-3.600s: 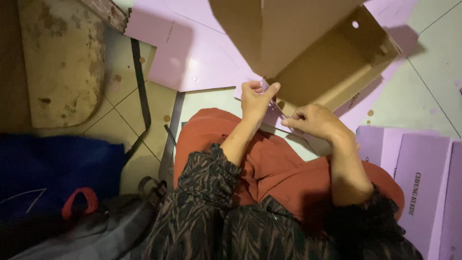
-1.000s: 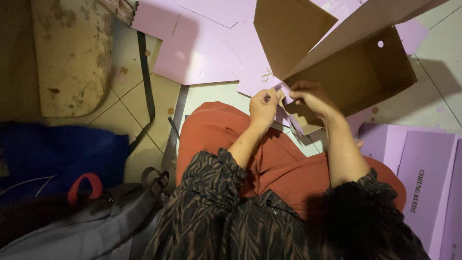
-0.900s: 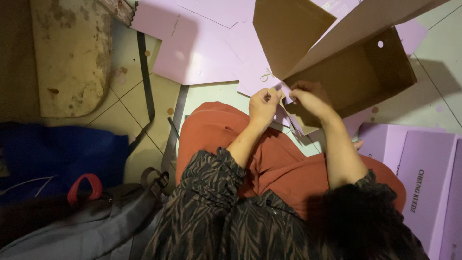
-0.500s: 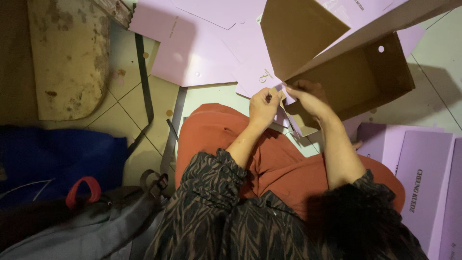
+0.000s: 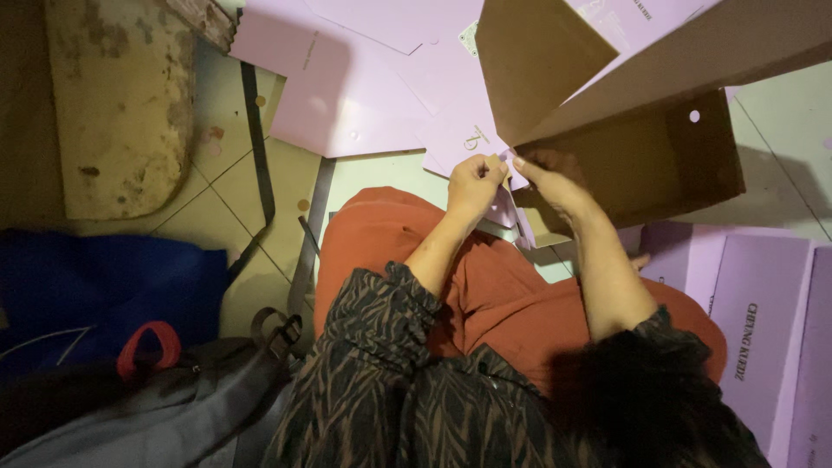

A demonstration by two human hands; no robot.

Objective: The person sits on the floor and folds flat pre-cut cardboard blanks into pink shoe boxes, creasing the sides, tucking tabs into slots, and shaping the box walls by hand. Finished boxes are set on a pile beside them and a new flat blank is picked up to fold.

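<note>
A half-folded cardboard box [image 5: 641, 113], brown inside and lilac outside, is tilted above my lap. My left hand [image 5: 475, 184] pinches a small lilac flap at the box's lower corner. My right hand [image 5: 548, 178] grips the same corner from the right, fingers against the brown inner wall. The two hands almost touch. My forearms reach forward over orange-red trousers [image 5: 416, 251] and a dark patterned sleeve [image 5: 373, 347].
Flat lilac cardboard sheets [image 5: 347, 78] lie on the tiled floor ahead. Lilac boxes [image 5: 763, 329] lie at the right. A worn wooden board [image 5: 121, 104] is at the upper left. A blue bag [image 5: 95, 295] and a grey bag with straps [image 5: 173, 407] sit at the left.
The box has been turned and lifted higher, its flaps now opened upward. Both hands shifted up with it and stayed at its lower corner.
</note>
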